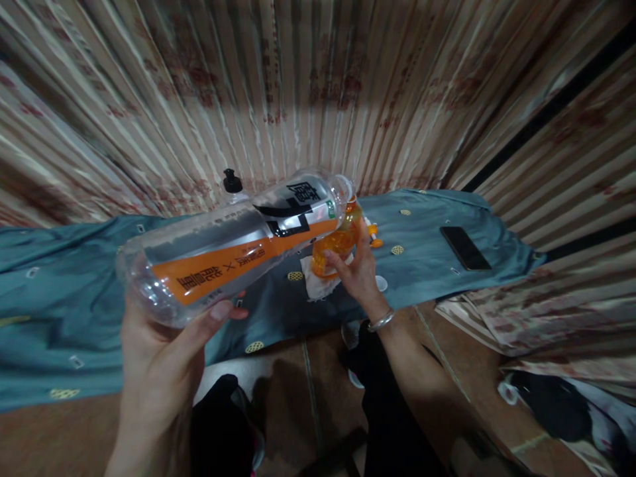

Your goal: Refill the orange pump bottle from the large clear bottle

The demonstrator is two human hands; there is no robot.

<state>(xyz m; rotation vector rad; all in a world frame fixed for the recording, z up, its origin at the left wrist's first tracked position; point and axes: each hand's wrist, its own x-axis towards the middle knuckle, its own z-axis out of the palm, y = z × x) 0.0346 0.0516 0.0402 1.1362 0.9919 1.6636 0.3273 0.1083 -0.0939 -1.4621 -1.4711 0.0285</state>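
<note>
My left hand [169, 338] is wrapped round the base of a large clear bottle [238, 238] with an orange and silver label. The bottle is tilted, its neck toward the right, and its mouth meets the top of a smaller orange bottle [335, 245]. Around that orange bottle my right hand [355, 268] is closed, a bracelet on the wrist. Beneath the orange bottle lies a whitish cloth [318, 286]. Whether liquid passes between the bottles cannot be made out.
A teal patterned cloth [417, 265] covers the table. On it are a black phone [464, 248], a small white cap [381, 283] and an orange and white object [373, 237]. A black pump top [231, 181] shows behind the large bottle. Pleated curtains hang behind.
</note>
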